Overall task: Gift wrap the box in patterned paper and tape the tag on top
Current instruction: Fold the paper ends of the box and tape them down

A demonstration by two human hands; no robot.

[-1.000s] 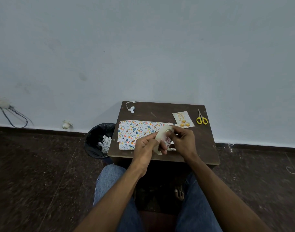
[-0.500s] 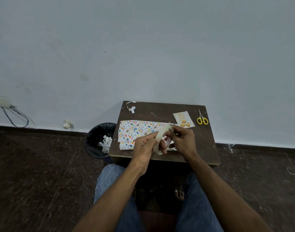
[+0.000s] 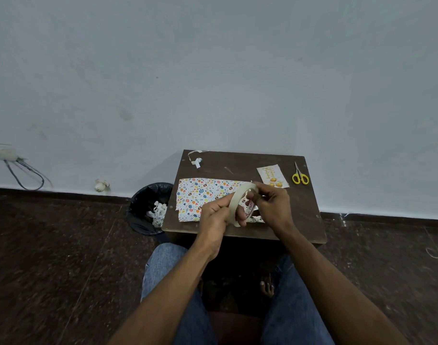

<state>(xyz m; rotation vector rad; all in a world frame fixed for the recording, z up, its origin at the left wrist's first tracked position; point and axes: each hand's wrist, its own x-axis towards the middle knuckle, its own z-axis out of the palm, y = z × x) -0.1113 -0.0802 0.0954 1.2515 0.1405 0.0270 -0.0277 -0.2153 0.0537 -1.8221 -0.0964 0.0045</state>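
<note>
Both hands grip the tape (image 3: 239,204) at frame centre: left (image 3: 214,216) fingers curled around it, right (image 3: 272,205) pinching its top edge

left hand (image 3: 214,215) gripping; right hand (image 3: 272,205) pinching

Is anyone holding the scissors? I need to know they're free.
No: the yellow scissors lie on the table untouched; both hands hold the tape roll.
</note>
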